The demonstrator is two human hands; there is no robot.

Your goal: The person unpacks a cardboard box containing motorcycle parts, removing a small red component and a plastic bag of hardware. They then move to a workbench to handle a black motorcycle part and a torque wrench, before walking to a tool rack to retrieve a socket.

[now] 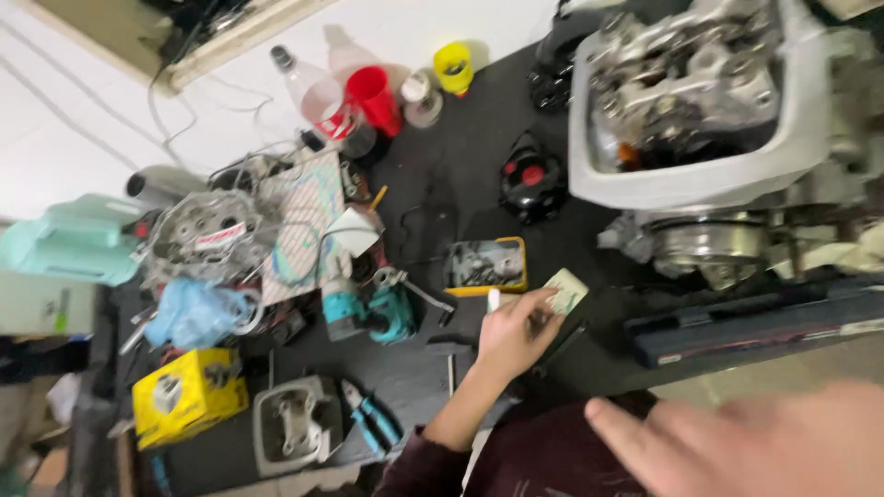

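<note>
The left hand (pixel 517 333) reached out over the dark workbench (pixel 433 198), its fingers pinched together on a small pale-green card or packet (pixel 564 293), which it held just above the bench near the centre. At about ten o'clock from that hand, just beside it, sat a yellow tray of small metal parts (pixel 486 267); a teal power tool (pixel 368 311) lay at nine o'clock. The right hand (pixel 746 440) was close to the camera at the lower right, blurred, fingers spread apart and holding nothing.

The bench was crowded. A big engine in a white housing (pixel 700 101) filled the two o'clock corner, a black round part (pixel 531 181) stood at twelve, and a red cup (pixel 376 98) and a clear bottle (pixel 313 92) stood at eleven, well apart from the hand. A yellow box (pixel 189 396) and blue-handled pliers (pixel 373 419) lay toward eight o'clock.

To my eye the risk was the tray: a careless sweep of the left wrist could tip it and scatter the small parts. The light two-finger hold might also let the card slip into the clutter.
</note>
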